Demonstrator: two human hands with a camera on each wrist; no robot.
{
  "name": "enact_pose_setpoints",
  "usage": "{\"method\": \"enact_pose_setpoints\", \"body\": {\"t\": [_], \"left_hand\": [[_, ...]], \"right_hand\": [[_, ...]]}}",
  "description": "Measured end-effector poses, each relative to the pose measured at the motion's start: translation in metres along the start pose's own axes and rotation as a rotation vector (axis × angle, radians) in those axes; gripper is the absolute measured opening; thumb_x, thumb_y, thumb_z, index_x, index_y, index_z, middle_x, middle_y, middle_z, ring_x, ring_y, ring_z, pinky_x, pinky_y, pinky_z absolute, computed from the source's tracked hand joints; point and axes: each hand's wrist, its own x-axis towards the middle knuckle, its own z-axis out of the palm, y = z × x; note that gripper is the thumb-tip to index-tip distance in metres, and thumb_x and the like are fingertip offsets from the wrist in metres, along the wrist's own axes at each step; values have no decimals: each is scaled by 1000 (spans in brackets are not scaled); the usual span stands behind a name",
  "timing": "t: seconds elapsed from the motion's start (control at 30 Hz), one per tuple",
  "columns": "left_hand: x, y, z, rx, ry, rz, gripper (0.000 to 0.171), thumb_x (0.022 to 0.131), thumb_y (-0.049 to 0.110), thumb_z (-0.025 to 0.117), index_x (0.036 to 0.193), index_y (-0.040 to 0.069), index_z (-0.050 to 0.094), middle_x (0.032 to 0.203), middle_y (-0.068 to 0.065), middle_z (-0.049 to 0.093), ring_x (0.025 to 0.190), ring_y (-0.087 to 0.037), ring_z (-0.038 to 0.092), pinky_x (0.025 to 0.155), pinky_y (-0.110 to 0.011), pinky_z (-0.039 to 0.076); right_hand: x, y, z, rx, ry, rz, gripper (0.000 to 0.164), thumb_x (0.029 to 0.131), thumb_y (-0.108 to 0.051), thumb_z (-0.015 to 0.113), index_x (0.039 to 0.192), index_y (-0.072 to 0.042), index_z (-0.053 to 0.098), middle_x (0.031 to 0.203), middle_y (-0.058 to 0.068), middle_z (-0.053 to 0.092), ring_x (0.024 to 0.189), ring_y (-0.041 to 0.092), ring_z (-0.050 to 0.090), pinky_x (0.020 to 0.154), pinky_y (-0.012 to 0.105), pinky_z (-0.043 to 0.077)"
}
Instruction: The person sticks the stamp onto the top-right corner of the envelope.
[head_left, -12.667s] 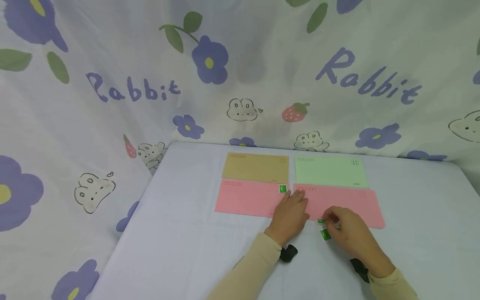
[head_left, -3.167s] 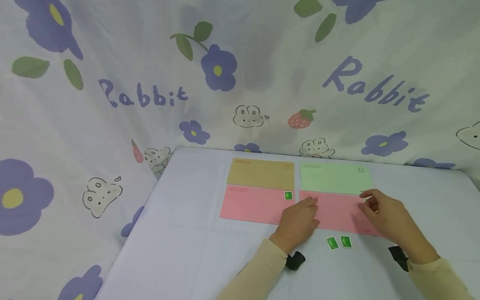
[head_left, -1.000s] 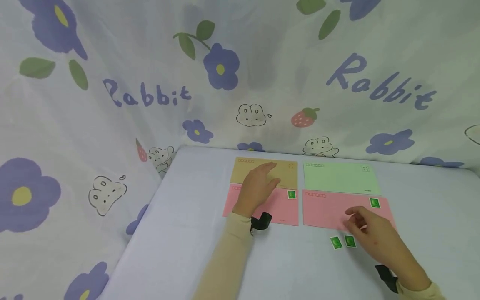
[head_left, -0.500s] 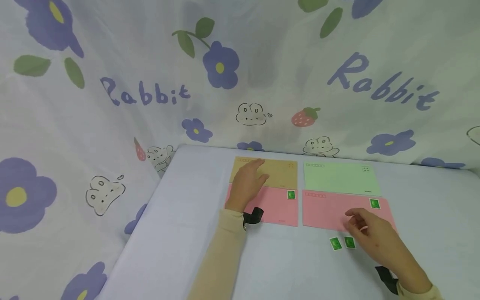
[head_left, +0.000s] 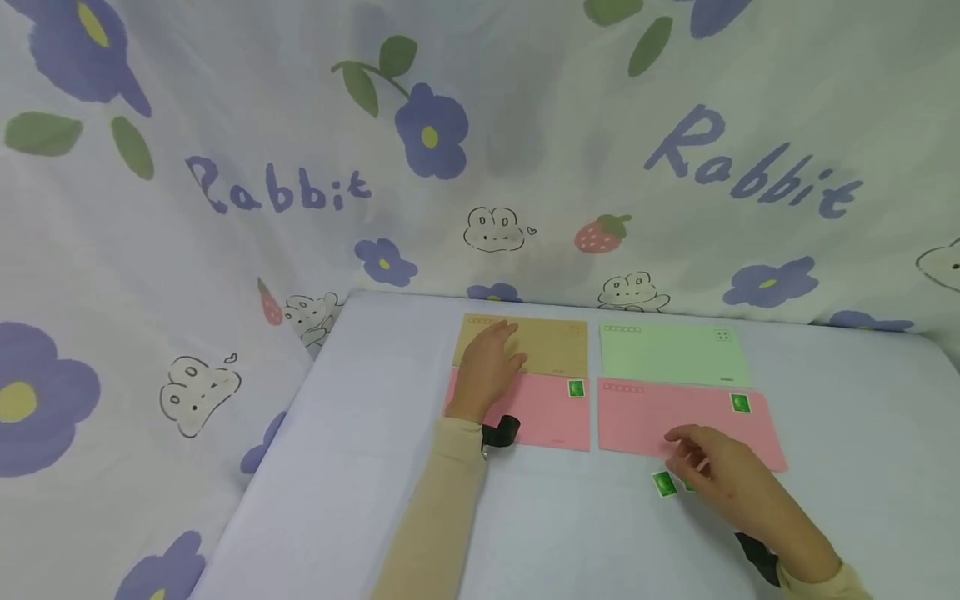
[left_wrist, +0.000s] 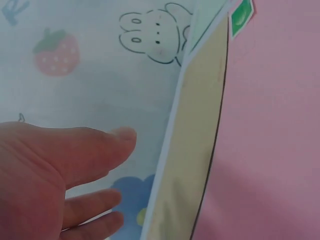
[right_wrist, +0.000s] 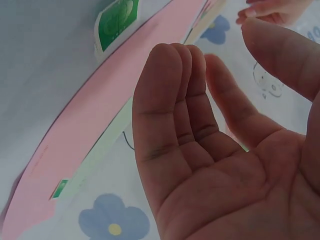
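Observation:
My left hand (head_left: 486, 371) hovers over or rests on the left part of the brown envelope (head_left: 551, 348), fingers relaxed; contact is unclear. It partly covers the left pink envelope (head_left: 547, 417), which bears a green stamp (head_left: 576, 388) at its upper right corner. On the right pink envelope (head_left: 667, 417) another green stamp (head_left: 740, 403) sits in the same corner. My right hand (head_left: 731, 483) is above that envelope's front edge, fingers loosely bent and nothing in them, as its palm (right_wrist: 225, 185) shows. Below lies a loose stamp (head_left: 664, 483); a second loose stamp (head_left: 689, 485) is mostly hidden by the hand.
A pale green envelope (head_left: 667, 354) without a stamp lies behind the right pink one. All lie on a white-covered table (head_left: 360, 467), with a printed cloth (head_left: 525, 125) hanging behind and at the left. Black wrist-worn devices (head_left: 501, 432) sit at both wrists.
The right hand left the right pink envelope's corner, where a stamp now shows, and moved toward the loose stamps. The left hand moved from that envelope leftward to the brown one.

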Motion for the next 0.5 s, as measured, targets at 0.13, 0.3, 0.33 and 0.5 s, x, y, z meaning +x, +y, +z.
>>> {"method": "enact_pose_setpoints", "body": {"t": [0.13, 0.3, 0.33, 0.5], "left_hand": [[1, -3, 4, 1, -1, -6, 52, 95, 21, 71, 142, 5, 57, 149, -15, 51, 139, -32, 45, 117, -45, 34], [2, -8, 12, 20, 7, 16, 50, 94, 19, 72, 140, 3, 58, 147, -16, 53, 138, -32, 46, 116, -44, 34], [3, -9, 14, 26, 12, 24, 50, 93, 18, 72, 139, 3, 59, 146, -17, 54, 138, -32, 47, 116, -44, 35], [6, -11, 18, 41, 23, 29, 50, 92, 18, 73, 138, 2, 60, 144, -18, 55, 137, -32, 48, 116, -43, 35]], "right_hand": [[1, 0, 4, -34, -17, -6, 24, 89, -10, 74, 113, -7, 71, 96, -7, 64, 84, 5, 57, 71, 24, 55], [-1, 2, 9, -60, -43, 0, 24, 87, -13, 78, 110, -11, 72, 98, -6, 63, 86, 7, 57, 74, 26, 55], [-2, 2, 10, -67, -43, -4, 24, 86, -14, 79, 109, -12, 72, 98, -7, 62, 86, 7, 57, 74, 26, 55], [-4, 4, 11, -105, -24, -57, 25, 84, -17, 81, 108, -14, 72, 94, -11, 58, 81, 3, 52, 70, 24, 50]]}}
